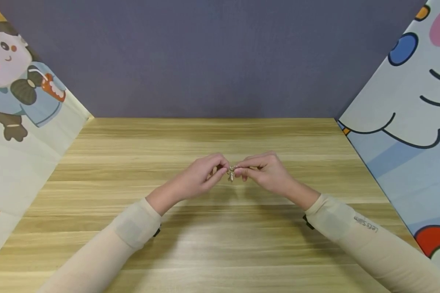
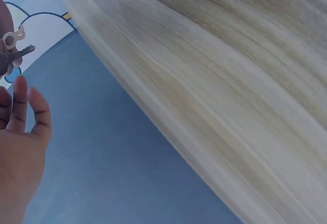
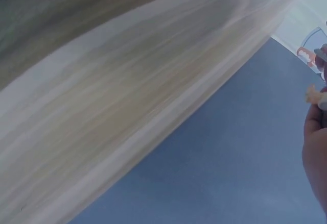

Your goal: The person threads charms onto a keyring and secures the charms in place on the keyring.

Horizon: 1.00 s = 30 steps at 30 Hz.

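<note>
A small metal key ring (image 1: pixel 232 167) with a key (image 1: pixel 231 177) hanging from it is held between the two hands, above the table. My left hand (image 1: pixel 201 175) pinches it from the left with thumb and forefinger. From the opposite side, the thumb and fingertips of my right hand (image 1: pixel 267 171) pinch it too. In the left wrist view the key (image 2: pixel 23 54) sticks out beside a pale round piece, above the curled fingers of my left hand (image 2: pixel 23 142). At the right wrist view's edge, my right hand (image 3: pixel 317 150) is partly cut off.
The wood-grain table (image 1: pixel 220 244) spreads beneath both forearms. A dark blue-grey wall (image 1: pixel 212 61) rises behind its far edge. Cartoon-printed panels stand along the left side (image 1: pixel 22 162) and right side (image 1: pixel 388 162).
</note>
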### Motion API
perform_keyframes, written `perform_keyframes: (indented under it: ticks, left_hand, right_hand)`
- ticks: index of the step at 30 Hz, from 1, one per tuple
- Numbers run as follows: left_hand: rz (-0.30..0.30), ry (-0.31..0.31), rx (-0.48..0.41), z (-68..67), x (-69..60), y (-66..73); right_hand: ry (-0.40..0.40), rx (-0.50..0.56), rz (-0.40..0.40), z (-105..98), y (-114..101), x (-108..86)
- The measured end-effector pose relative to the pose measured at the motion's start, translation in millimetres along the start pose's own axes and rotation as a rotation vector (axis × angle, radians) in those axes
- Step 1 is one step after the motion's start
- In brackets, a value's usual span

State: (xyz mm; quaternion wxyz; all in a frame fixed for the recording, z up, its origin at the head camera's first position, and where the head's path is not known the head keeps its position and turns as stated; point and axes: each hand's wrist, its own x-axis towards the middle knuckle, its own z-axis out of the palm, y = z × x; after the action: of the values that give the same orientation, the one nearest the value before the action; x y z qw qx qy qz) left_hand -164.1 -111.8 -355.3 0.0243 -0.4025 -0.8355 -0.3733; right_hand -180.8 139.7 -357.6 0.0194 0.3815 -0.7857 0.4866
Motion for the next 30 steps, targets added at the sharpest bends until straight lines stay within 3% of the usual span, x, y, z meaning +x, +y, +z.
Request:
perform_keyframes:
  ticks: [8,16,21,26,30]
  left_hand:
    - [0.032,-0.005,0.160,-0.8,-0.5,2.3]
    - [0.057,-0.057,0.220,-3.0,1.6,3.6]
    - [0.057,-0.065,0.205,-2.7,1.6,3.0]
    - [0.020,-0.028,0.121,-0.4,0.1,2.6]
    - [0.090,0.057,0.105,2.1,0.9,0.7]
  right_hand:
    - [-0.114,-0.072,-0.061,-2.8,2.5,0.4]
    - [-0.150,-0.083,-0.064,-1.5,2.0,-0.8]
    - [-0.152,-0.065,0.053,-0.1,2.9,-1.4]
    - [-0.105,-0.039,0.203,0.0,-0.2,-0.8]
    - [-0.101,-0.025,0.224,0.6,-2.2,0.3]
